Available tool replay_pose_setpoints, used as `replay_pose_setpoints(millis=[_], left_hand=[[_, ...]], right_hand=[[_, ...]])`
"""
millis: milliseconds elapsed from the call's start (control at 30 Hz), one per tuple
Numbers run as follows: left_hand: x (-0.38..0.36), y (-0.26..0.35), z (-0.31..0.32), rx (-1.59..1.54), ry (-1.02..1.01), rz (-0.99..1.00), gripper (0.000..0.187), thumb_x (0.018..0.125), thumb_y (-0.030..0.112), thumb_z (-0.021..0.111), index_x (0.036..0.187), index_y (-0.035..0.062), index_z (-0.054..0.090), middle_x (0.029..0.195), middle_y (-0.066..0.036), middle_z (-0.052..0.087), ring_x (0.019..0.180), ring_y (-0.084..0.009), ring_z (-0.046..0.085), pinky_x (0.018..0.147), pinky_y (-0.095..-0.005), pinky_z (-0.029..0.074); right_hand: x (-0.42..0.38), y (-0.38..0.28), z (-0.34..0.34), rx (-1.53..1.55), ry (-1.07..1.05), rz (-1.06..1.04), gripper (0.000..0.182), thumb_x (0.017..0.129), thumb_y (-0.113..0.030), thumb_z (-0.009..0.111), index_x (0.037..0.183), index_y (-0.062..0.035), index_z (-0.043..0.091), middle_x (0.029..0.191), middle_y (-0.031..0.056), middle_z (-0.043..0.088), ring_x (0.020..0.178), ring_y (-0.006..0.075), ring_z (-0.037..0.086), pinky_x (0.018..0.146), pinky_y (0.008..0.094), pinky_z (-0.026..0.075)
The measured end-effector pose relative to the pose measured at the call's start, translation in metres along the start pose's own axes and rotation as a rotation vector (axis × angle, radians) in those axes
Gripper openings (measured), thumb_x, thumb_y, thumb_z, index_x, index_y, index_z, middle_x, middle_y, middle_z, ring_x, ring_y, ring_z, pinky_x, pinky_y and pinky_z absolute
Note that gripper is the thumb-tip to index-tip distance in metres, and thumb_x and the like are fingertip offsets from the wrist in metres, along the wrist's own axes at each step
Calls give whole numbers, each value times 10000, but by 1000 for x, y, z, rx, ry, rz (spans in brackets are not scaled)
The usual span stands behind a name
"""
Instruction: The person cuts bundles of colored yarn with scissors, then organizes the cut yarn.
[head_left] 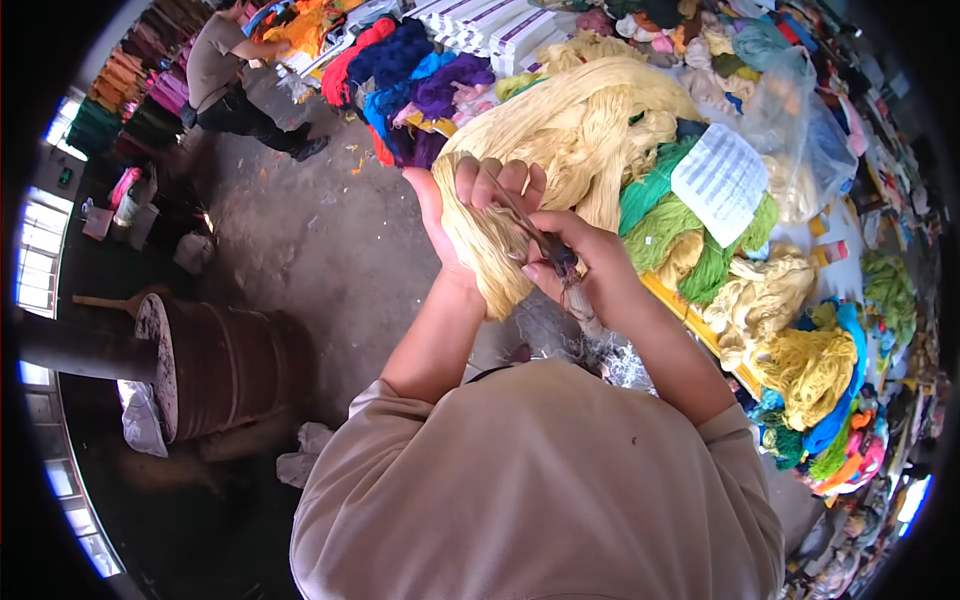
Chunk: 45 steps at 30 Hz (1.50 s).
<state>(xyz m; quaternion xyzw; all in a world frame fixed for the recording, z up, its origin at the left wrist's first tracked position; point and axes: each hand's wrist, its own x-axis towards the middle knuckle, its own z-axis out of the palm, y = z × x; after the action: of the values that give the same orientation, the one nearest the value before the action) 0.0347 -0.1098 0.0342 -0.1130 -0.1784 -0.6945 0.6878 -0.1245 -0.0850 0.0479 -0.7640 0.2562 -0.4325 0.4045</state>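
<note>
Head view, left hand (470, 215) gripping cream yarn hank (570, 140), right hand (580, 262) holding scissors (545, 245)

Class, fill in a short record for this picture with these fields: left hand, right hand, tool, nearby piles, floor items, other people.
left hand: grips a pale yellow yarn bundle
right hand: holds a thin dark tool against the bundle
tool: kind unclear
nearby piles: green yarn, blue and purple yarn, a printed paper sheet
floor items: a rusty metal drum on its side
other people: one person crouching by yarn further back
</note>
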Motion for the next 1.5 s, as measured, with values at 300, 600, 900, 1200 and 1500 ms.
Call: replay_pose_setpoints(millis=[300, 600, 900, 1200, 1500], left_hand=[[0, -10, 2, 10, 21, -35, 762, 871, 805, 329, 529, 130, 420, 1025, -24, 656, 1178, -250, 501, 1134, -457, 309], [-9, -15, -8, 50, 23, -151, 749, 885, 799, 305, 577, 150, 518, 1165, -50, 655, 1332, -297, 418, 1158, -493, 279], [-9, -24, -20, 12, 14, -176, 736, 893, 784, 319, 560, 149, 483, 1176, -46, 647, 1333, -279, 412, 1149, -467, 299], [-14, -30, -16, 73, 172, -231, 768, 867, 804, 358, 555, 115, 492, 1131, -88, 651, 1300, -283, 462, 1108, -444, 362], [-9, 6, -16, 8, 197, -65, 726, 878, 757, 439, 591, 92, 499, 977, -61, 668, 1058, -244, 583, 1077, -464, 379]], right_hand=[[0, 12, 1, 26, 168, -29, 456, 796, -30, 752, 1217, -87, 588, 1101, 112, 666, 989, 218, 667, 838, 315, 523], [-13, 11, -21, 54, -60, 108, 478, 741, 36, 726, 1184, -101, 609, 1065, 101, 685, 935, 244, 690, 797, 338, 537], [-13, 11, -20, -149, -64, -124, 609, 657, 81, 730, 1216, -126, 604, 1010, 92, 665, 908, 279, 658, 792, 380, 524], [-17, 16, -19, -166, -43, -66, 526, 722, 86, 702, 1183, -151, 617, 1062, 105, 666, 911, 272, 666, 798, 337, 521], [-84, 17, -58, 431, -24, 319, 418, 808, 0, 756, 1184, -57, 583, 857, -5, 583, 786, 86, 546, 685, 246, 446]])
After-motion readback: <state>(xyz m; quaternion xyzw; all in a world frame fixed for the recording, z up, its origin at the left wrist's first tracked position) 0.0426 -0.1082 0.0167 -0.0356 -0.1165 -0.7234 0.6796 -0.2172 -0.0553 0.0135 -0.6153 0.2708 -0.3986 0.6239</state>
